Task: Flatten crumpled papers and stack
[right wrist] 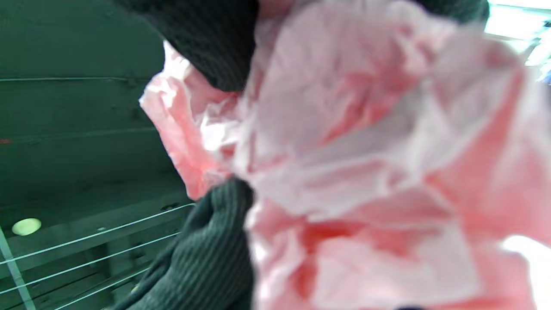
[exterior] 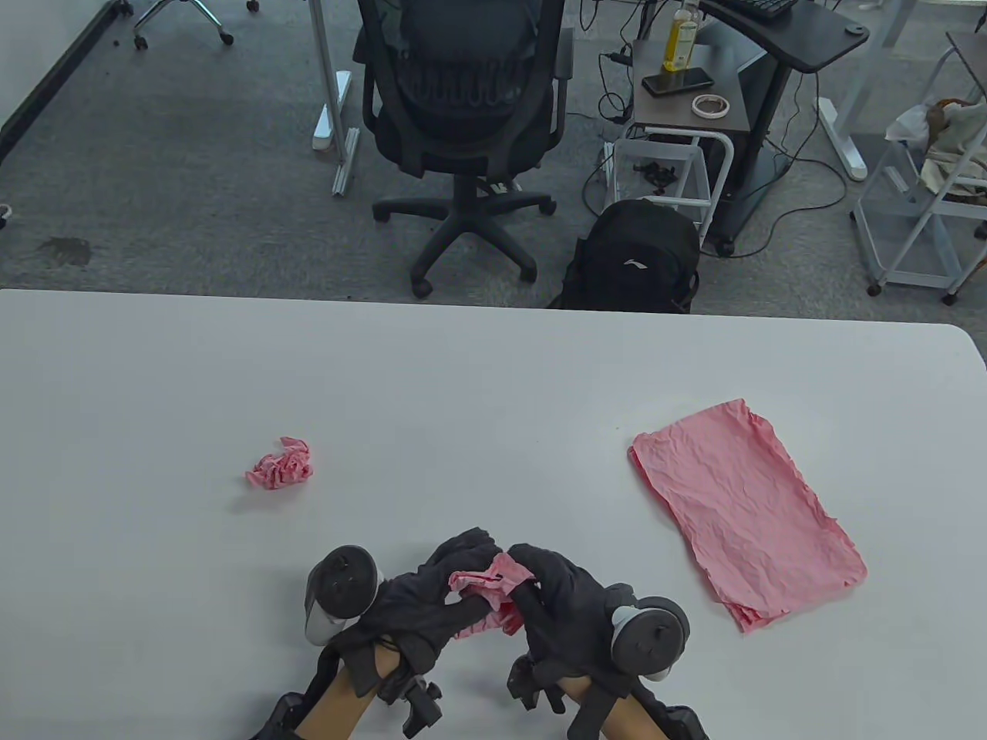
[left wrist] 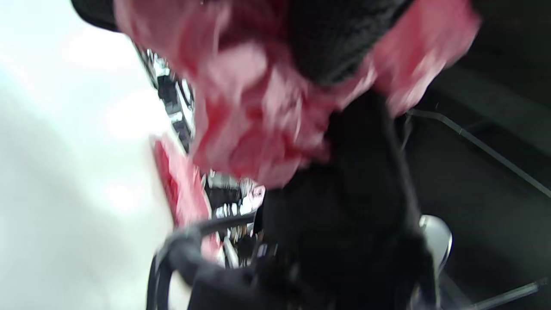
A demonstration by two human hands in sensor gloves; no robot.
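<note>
Crumpled pink tissue paper (exterior: 486, 597) sits between your two hands near the front edge of the white desk (exterior: 463, 385), lifted slightly above it. Your left hand (exterior: 432, 597) has its fingers (exterior: 463, 551) curled over the wad's left side, and your right hand (exterior: 559, 601) pinches the right side with its fingers (exterior: 532, 563) bent round it. Both wrist views show the paper filling the frame, blurred, with dark gloved fingertips pressed into its folds. A second crumpled pink paper ball (exterior: 281, 464) lies alone to the left, well apart from your hands. To the right, the flattened pink sheets (exterior: 744, 512) lie stacked at an angle on the desk.
</note>
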